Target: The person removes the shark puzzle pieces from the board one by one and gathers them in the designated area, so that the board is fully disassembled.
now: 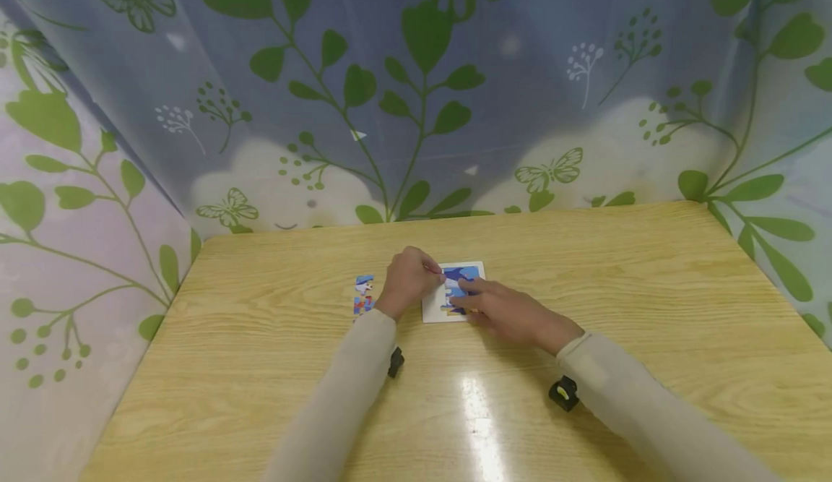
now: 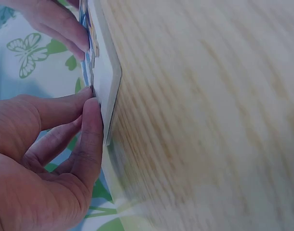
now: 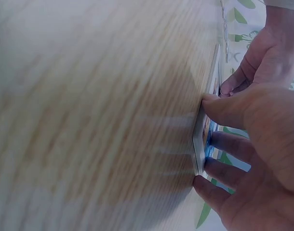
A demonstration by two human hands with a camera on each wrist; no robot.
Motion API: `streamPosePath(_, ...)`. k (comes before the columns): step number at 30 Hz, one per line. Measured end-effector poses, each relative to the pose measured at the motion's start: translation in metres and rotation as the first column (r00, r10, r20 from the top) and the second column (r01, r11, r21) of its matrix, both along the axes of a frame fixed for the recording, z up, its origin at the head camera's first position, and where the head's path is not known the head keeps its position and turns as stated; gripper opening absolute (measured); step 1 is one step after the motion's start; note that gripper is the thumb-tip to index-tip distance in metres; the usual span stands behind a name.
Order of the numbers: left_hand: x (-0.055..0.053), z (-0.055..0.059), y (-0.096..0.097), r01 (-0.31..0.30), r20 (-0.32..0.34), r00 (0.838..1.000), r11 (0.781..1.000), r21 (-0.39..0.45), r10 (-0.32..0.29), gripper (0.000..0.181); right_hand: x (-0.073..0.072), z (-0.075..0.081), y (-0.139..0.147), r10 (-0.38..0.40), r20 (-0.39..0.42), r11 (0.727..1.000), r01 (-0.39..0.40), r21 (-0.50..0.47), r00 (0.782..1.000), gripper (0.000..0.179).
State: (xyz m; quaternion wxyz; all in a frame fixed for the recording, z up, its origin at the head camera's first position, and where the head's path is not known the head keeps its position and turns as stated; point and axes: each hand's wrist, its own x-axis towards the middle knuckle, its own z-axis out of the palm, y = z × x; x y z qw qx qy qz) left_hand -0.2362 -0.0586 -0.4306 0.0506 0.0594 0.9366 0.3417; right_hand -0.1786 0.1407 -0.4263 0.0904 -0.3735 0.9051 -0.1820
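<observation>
A white puzzle board point(image 1: 434, 310) lies on the table, its right part covered by joined blue puzzle pieces point(image 1: 453, 275) with some yellow along the bottom. The left hand point(image 1: 409, 280) is at the board's upper left, its thumb and index finger pinching a small puzzle piece mostly hidden by the fingertips, right at the edge of the joined pieces. Spread across the right side of the board, the right hand point(image 1: 510, 313) rests its fingertips on the pieces. In the right wrist view its thumb point(image 3: 219, 108) touches the board's near edge, the fingers fairly straight.
Left of the board, loose puzzle pieces point(image 1: 364, 285) in blue, white and red lie on the wooden table point(image 1: 260, 366), partly behind the left sleeve point(image 1: 351, 373). A leaf-patterned curtain point(image 1: 520, 70) stands along the table's back and sides.
</observation>
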Motion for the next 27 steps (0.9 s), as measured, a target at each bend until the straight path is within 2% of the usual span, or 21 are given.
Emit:
streamPosePath(11, -0.0009, 0.0022, -0.0003, -0.029, 0.049, 0.998, 0.999, 0.023, 0.028, 0.010, 0.0021, -0.0032, 0.0012, -0.038, -0.072, 0.999, 0.040, 0.031, 0.997, 0.037)
streamPosePath(20, -0.0007, 0.0026, -0.0002, -0.014, 0.020, 1.000, 1.000, 0.015, 0.013, 0.009, 0.0028, -0.0029, 0.0034, -0.043, -0.074, 0.998, 0.046, 0.037, 0.996, 0.036)
streamPosePath(27, 0.0011, 0.0003, -0.0012, -0.025, 0.010, 1.000, 0.999, 0.022, 0.024, 0.007, 0.0036, -0.0021, 0.0028, -0.034, -0.056, 0.999, 0.036, 0.031, 0.998, 0.037)
